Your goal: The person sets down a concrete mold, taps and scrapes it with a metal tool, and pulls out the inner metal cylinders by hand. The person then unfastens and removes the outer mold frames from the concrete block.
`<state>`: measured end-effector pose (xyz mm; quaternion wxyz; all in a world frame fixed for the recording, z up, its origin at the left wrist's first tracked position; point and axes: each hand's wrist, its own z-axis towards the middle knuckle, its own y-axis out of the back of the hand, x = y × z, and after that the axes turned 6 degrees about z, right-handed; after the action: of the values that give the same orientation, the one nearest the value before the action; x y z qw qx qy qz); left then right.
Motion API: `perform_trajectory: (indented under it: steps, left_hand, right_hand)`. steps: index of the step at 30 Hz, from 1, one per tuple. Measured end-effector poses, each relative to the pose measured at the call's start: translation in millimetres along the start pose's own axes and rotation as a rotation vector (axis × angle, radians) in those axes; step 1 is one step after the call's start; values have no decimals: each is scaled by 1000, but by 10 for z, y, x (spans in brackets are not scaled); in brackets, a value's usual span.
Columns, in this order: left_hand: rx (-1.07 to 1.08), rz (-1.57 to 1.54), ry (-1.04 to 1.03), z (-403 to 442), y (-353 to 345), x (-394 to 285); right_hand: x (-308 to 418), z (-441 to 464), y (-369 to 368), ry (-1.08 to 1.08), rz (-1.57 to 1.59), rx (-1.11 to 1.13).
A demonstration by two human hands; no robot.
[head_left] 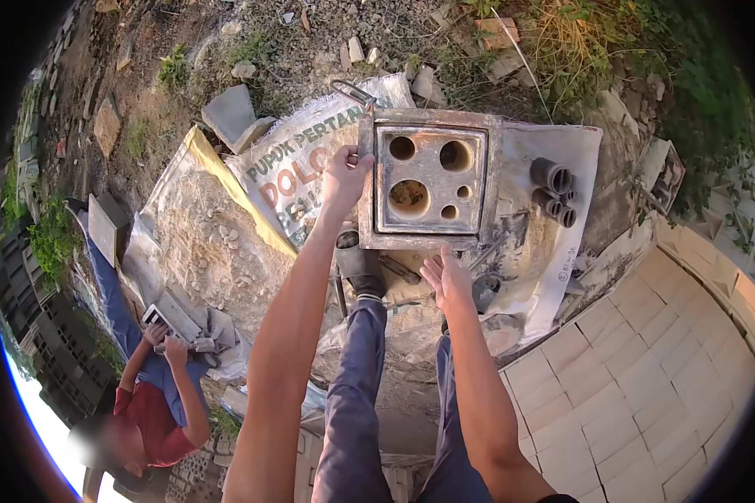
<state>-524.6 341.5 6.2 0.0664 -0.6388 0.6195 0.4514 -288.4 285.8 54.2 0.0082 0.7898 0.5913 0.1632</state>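
A square, worn wooden mould frame (493, 184) stands in front of me, with a thinner inner frame inside it. Within that sits a grey-brown block (432, 159) with several round holes of different sizes. My left hand (344, 178) is closed at the frame's left side, its thumb and fingers on the edge. Just below the frame's lower edge is my right hand (450, 283), fingers apart and thumb pointing up close to the wood. Whether that thumb touches the wood, I cannot tell. Several dark pipe pieces (554, 191) lie to the right of the frame.
Printed white sacking (273, 180) covers the ground, with a heap of pale sand (201, 222) on the left. A stack of tan blocks (612, 377) fills the lower right. At lower left, another person (155, 411) handles a small frame. Loose slabs (229, 116) lie behind.
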Motion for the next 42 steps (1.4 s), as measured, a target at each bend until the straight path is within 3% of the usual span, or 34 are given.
perform_trajectory:
  steps: [2, 5, 17, 20, 29, 42]
  left_hand:
    - [16, -32, 5, 14, -14, 36]
    - [27, -38, 4, 39, -43, 96]
    - [-24, -3, -33, -111, 137, 185]
    - [-29, 0, 14, -169, 230, 247]
    - [-68, -16, 94, -353, 546, 805]
    - [-193, -97, 237, -856, 723, 1271]
  right_hand:
    - [-9, 131, 69, 154, 248, 101]
    - [38, 244, 52, 200, 287, 100]
    - [-319, 91, 58, 193, 347, 198]
    - [-407, -29, -34, 175, 333, 77]
    - [-787, 84, -117, 5, 221, 166]
    - [-1023, 434, -41, 123, 21, 176]
